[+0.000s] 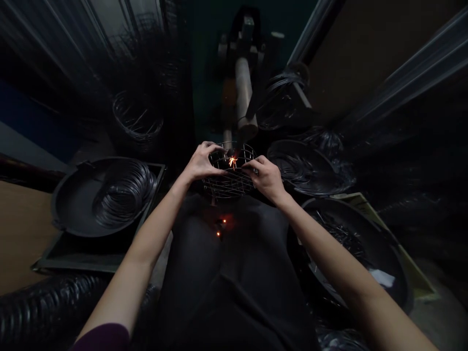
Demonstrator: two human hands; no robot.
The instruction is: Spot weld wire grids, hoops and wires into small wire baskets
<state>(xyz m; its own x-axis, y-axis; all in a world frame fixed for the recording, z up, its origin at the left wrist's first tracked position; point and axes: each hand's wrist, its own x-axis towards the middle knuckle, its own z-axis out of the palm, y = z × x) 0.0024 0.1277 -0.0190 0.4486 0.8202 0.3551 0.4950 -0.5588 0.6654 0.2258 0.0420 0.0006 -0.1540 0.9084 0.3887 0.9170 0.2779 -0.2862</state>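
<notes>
A round wire basket [230, 187] of thin metal rods is held between my hands, over my lap. My left hand [201, 163] grips its left side, thumb at the front and fingers over the far edge. On the right, my right hand [268, 178] pinches the basket's rim with thumb and fingers. Bright orange sparks [233, 161] fly inside the basket, at the lower tip of a spot welder [244, 92] whose thick metal cylinder hangs just beyond. The contact point itself is hidden by glare. Two glowing specks show over the dark cloth [234, 273] on my lap.
To the left, a dark pan [73, 209] holds a stack of wire rings [122, 195]. At right are a pan of short metal pieces [340, 234] and another round pan with wire rings [296, 163]. More wire rings [137, 117] stand back left. The surroundings are dim.
</notes>
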